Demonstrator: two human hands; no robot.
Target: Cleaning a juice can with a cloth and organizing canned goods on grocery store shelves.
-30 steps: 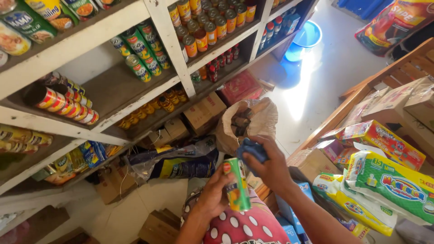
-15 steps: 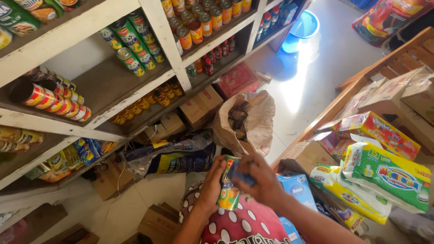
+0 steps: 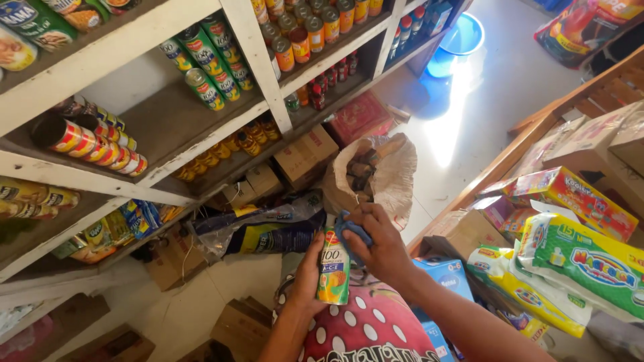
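In the left hand, an upright green-and-orange can, blue cloth atop.

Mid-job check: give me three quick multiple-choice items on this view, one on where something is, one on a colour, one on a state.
1. Where is the open brown sack?
A. On the top shelf
B. On the floor beyond the hands
C. On the right-hand packages

2. What colour is the cloth in the right hand?
A. Blue
B. Red
C. White

3. How is the juice can in the left hand?
A. Lying on the floor
B. Held upright
C. Held upside down

Answers: B, the sack stands beyond the hands by the shelf foot; A, blue fabric shows under the fingers; B, its top points up.
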